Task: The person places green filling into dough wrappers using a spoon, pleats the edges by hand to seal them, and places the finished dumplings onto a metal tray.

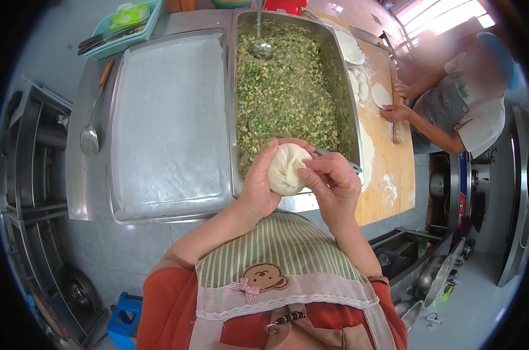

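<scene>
My left hand (260, 183) cups a round, pleated dough bun (288, 169) over the near edge of a deep steel pan. With thumb and fingertips, my right hand (332, 181) pinches the bun's gathered dough on its right side. Chopped green and pale yellow filling (286, 87) fills much of the pan (357, 144). A metal ladle (261, 49) rests in the filling at the far end. Behind my hands lies part of another metal tool's handle (355, 168), its other end hidden. To the left, a large tray (172, 127) is lined with pale paper.
At right, a co-worker (461, 100) handles a flat dough round (380, 95) and a rolling pin (396, 127) on a wooden board (391, 175). Dough pieces (361, 85) lie beside the pan. A slotted turner (89, 138) and a turquoise basket (148, 33) are at left.
</scene>
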The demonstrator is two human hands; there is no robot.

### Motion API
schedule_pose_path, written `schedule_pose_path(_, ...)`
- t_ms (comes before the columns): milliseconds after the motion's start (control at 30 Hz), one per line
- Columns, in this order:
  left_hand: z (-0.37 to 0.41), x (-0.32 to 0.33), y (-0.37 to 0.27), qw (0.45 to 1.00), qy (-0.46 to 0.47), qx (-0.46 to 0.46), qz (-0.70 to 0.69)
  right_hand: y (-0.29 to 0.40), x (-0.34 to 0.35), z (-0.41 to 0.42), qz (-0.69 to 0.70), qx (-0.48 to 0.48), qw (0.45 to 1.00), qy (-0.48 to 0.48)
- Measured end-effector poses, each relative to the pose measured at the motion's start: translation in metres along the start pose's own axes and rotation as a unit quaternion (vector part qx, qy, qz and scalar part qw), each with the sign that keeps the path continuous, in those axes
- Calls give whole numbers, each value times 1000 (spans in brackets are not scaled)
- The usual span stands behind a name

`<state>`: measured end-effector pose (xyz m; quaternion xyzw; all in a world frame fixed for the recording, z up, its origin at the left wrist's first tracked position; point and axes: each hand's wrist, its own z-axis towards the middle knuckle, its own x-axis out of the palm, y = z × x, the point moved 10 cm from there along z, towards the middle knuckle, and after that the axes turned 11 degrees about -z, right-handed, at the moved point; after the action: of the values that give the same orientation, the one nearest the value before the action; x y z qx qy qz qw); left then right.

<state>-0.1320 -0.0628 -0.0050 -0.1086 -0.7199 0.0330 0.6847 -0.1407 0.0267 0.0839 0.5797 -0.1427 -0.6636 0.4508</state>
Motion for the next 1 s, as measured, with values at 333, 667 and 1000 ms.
schedule_pose_path(333, -19, -1, -6, 999, 16, -26, 10, 28, 9, -7, -19, -48, 998, 27)
schedule_pose_path(667, -49, -15, -18, 997, 6, -79, 23, 50, 33, -6, 2, -71, 987, 146)
schedule_pose_path(1000, -81, -29, -43, 997, 24, -67, 36, 90, 71, -13, 84, -164, 962, 199)
